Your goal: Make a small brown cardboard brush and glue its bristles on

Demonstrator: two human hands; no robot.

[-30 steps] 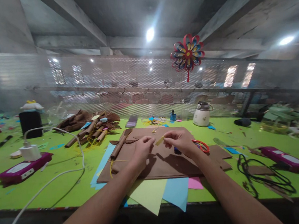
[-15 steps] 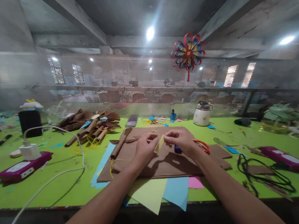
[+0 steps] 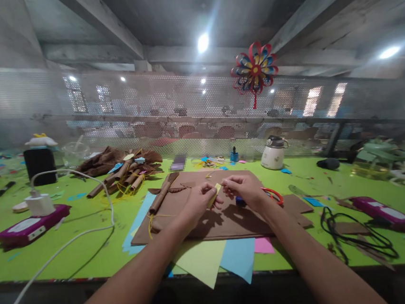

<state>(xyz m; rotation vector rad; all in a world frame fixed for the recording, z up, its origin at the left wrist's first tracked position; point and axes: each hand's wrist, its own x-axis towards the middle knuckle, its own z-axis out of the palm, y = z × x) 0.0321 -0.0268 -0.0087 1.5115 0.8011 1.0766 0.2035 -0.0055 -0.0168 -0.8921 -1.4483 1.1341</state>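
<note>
Over a stack of brown paper [image 3: 196, 231], a small piece of yellow paper [image 3: 214, 196] is pinched in my left hand [image 3: 200, 202]. It is held upright and partly covered by the fingers. Close by on its right, my right hand [image 3: 245, 191] has thumb and fingertips drawn together near the paper's upper corner; whether they grip anything is too small to tell. A dark blue object [image 3: 240, 201] lies under my right hand, mostly hidden. Beside that wrist shows a red-orange loop handle [image 3: 275, 195]. A rolled brown paper stick [image 3: 162, 196] with yellow string rests on the stack's left side.
Brown paper rolls [image 3: 122, 176] lie in a pile at back left. A white kettle-like bottle [image 3: 273, 153] and a small blue bottle [image 3: 234, 155] stand behind. Purple power strips [image 3: 34, 225] flank both sides, with a black cable [image 3: 357, 237] at right. Coloured sheets [image 3: 202, 262] overhang the front edge.
The yellow paper has shifted deeper into my left hand's fingers, showing less of itself. My right fingertips have moved slightly away from its side.
</note>
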